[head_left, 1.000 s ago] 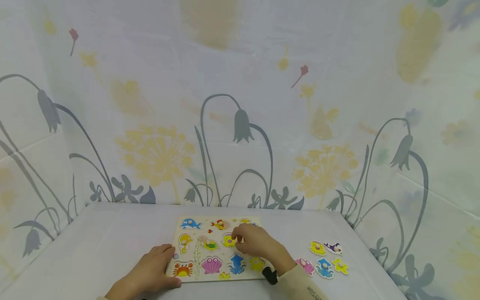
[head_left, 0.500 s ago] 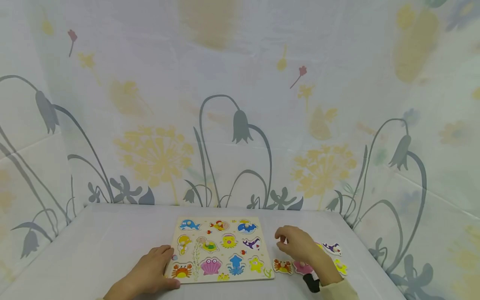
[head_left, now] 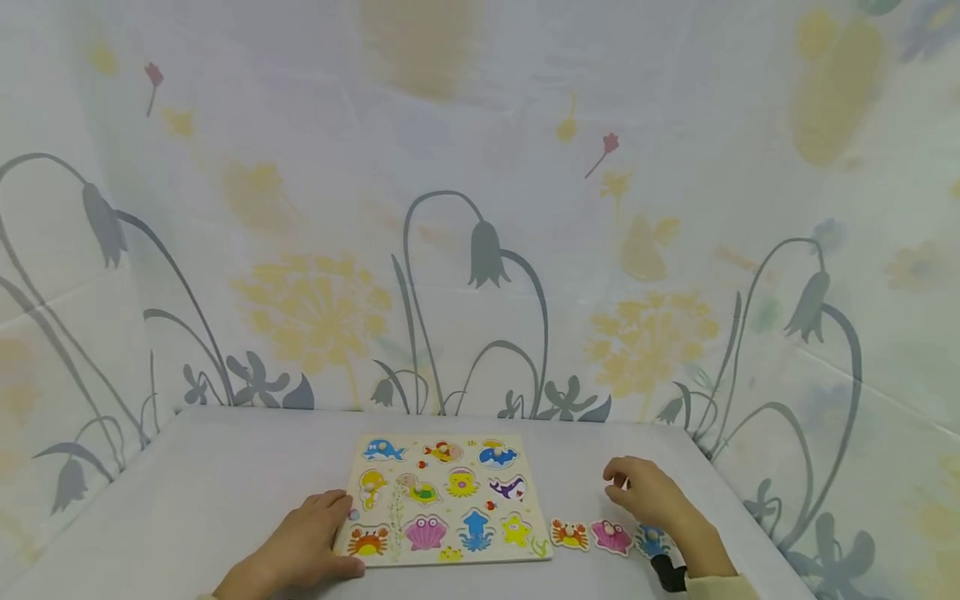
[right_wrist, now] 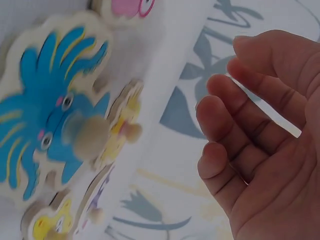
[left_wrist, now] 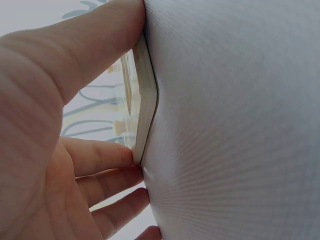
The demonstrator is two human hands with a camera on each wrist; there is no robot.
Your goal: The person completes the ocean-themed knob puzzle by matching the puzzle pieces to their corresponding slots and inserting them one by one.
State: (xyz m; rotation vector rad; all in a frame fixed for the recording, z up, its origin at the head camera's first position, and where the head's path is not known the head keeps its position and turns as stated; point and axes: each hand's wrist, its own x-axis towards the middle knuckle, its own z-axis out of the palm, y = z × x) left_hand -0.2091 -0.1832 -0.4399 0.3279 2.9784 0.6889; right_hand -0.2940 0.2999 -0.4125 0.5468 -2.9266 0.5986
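Note:
A wooden sea-animal puzzle board (head_left: 534,525) lies flat on the table. My left hand (head_left: 300,537) holds its near left corner, with the thumb at the front edge and fingers along the left side. Right of the board, my right hand (head_left: 648,496) hovers over loose pieces, fingers loosely bent and holding nothing. Below it lies a knobbed squid piece (right_wrist: 60,107), partly covered by the wrist in the head view. Beside that are a pink shell piece (head_left: 612,538) and a crab piece (head_left: 570,534). Yellow pieces and a purple one show only in the right wrist view.
The white table (head_left: 247,450) runs back to a flower-printed cloth (head_left: 480,125) hanging behind it. In the board's top row, a blue whale (head_left: 384,450), a fish (head_left: 444,451) and another whale (head_left: 497,455) have knobs.
My right hand has moved right, from above the board to above the loose pieces. The board's octopus and dolphin pictures have come into view. My left hand has stayed at the corner.

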